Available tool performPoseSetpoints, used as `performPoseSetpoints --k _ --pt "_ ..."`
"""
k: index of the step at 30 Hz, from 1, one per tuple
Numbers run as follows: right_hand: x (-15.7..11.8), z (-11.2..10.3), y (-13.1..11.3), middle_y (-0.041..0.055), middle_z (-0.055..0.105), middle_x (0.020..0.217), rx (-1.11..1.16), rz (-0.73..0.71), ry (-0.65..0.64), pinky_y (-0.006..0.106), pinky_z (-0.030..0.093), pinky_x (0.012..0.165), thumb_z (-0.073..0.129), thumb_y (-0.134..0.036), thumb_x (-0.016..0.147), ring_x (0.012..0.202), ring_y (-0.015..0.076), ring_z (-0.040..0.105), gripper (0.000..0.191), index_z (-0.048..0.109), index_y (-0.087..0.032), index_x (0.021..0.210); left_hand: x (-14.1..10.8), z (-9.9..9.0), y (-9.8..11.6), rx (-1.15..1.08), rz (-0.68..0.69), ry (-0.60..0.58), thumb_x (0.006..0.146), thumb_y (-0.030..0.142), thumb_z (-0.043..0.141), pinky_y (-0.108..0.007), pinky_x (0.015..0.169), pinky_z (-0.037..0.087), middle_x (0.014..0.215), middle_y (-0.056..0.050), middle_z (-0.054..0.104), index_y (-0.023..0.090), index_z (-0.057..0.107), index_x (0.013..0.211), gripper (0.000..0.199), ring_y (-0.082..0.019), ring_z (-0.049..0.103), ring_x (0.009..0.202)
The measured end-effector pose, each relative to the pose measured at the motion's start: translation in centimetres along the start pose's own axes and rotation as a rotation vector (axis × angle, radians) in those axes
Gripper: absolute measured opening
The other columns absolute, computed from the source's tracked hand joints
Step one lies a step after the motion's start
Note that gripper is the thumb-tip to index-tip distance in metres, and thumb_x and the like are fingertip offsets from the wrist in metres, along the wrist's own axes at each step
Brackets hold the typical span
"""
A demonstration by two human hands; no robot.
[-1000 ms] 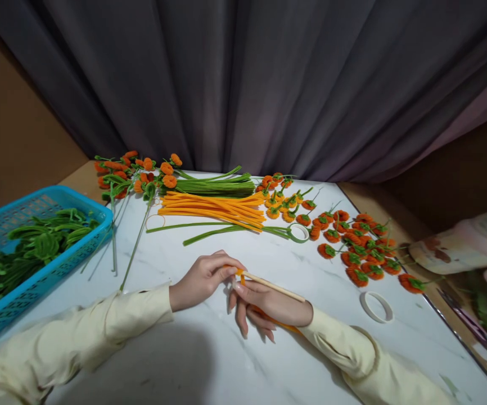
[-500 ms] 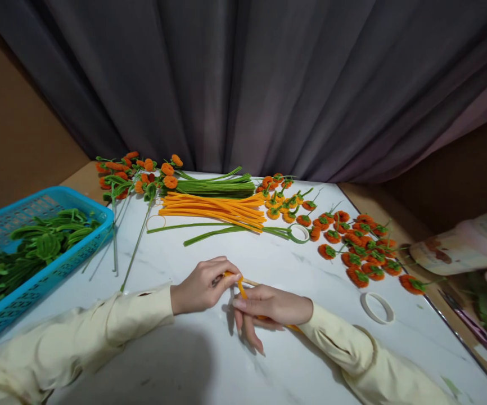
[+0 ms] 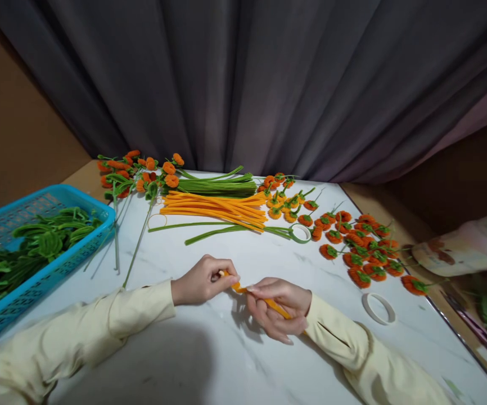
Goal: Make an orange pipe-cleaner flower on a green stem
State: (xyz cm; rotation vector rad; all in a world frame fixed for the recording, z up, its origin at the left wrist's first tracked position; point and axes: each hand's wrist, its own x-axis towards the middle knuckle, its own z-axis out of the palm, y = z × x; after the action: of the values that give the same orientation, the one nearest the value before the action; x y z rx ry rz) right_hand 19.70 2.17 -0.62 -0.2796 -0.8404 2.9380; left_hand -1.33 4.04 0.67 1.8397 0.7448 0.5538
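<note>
Near the middle of the white table (image 3: 176, 360), my left hand (image 3: 205, 279) pinches one end of an orange fuzzy strip (image 3: 275, 307). My right hand (image 3: 278, 309) holds the same strip between thumb and forefinger, its other fingers loosely curled. The strip runs through my right palm toward the sleeve. Beyond my hands lie a bundle of orange stems (image 3: 213, 208), a bundle of green stems (image 3: 218, 187) and a few loose green stems with a green tape roll (image 3: 301, 233) at their right end.
A blue basket (image 3: 91, 230) of green leafy pieces stands at left. Orange flowers on stems (image 3: 121, 166) lie at back left, orange flower heads (image 3: 359, 275) at right. A white tape ring (image 3: 378, 309), scissors (image 3: 475, 326) and a pale cup (image 3: 463, 244) are at right.
My right hand has turned and moved slightly right, away from my left hand. The orange strip that stood bent between them now stretches across the gap.
</note>
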Motion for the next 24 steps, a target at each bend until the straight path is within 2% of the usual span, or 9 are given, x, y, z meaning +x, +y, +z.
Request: performPoseSetpoints --k 6,10,13,16,21,24 --pt "0.1 -0.4 0.1 0.0068 0.061 0.051 -0.061 -0.050 0.093 0.014 0.020 0.018 0.043 -0.036 0.090 0.019 0.0063 0.033 0.035 0.055 -0.006 0.075 0.1 -0.2 -0.1 -0.339 -0.154 -0.149 0.081 0.040 0.055 -0.019 0.043 0.025 0.046 0.005 0.042 0.012 0.055 0.069 0.030 -0.006 0.034 0.041" --pt "0.3 -0.6 0.2 0.0014 0.056 0.046 -0.082 -0.100 0.216 0.015 0.020 0.019 0.053 -0.033 0.084 0.019 0.0062 0.032 0.025 0.054 -0.008 0.078 0.4 -0.4 -0.5 -0.524 -0.199 -0.116 0.076 0.040 0.061 -0.019 0.046 0.029 0.049 0.002 0.050 0.011 0.056 0.071 0.030 -0.007 0.042 0.044" --pt "0.4 -0.4 0.3 -0.0009 0.053 0.042 -0.087 -0.141 0.265 0.015 0.022 0.020 0.057 -0.035 0.082 0.019 0.0056 0.029 0.026 0.055 -0.009 0.080 0.6 -0.3 -0.6 -0.646 -0.225 -0.127 0.077 0.038 0.062 -0.019 0.045 0.026 0.051 0.000 0.054 0.012 0.054 0.072 0.028 -0.007 0.042 0.045" --pt "0.6 -0.1 0.5 0.0013 0.055 0.045 -0.123 -0.166 0.296 0.015 0.022 0.022 0.057 -0.038 0.082 0.020 0.0055 0.031 0.030 0.056 -0.009 0.076 0.6 -0.1 -0.5 -0.688 -0.237 -0.167 0.078 0.038 0.060 -0.019 0.045 0.026 0.054 -0.001 0.056 0.011 0.055 0.077 0.027 -0.007 0.043 0.046" --pt "1.1 0.4 0.5 0.0001 0.055 0.048 -0.108 -0.252 0.410 0.017 0.033 0.029 0.066 -0.035 0.074 0.029 0.0077 0.044 0.028 0.056 -0.009 0.070 0.6 0.0 -0.7 -0.729 -0.212 -0.152 0.078 0.039 0.062 -0.019 0.051 0.034 0.062 0.001 0.056 0.015 0.054 0.094 0.030 -0.009 0.049 0.055" --pt "1.3 0.5 0.5 0.0025 0.057 0.047 -0.134 -0.233 0.407 0.015 0.029 0.027 0.064 -0.039 0.075 0.028 0.0079 0.044 0.032 0.057 -0.008 0.072 0.6 0.1 -0.9 -0.676 -0.189 -0.113 0.079 0.038 0.060 -0.020 0.053 0.036 0.064 0.001 0.054 0.016 0.055 0.106 0.035 -0.009 0.051 0.058"
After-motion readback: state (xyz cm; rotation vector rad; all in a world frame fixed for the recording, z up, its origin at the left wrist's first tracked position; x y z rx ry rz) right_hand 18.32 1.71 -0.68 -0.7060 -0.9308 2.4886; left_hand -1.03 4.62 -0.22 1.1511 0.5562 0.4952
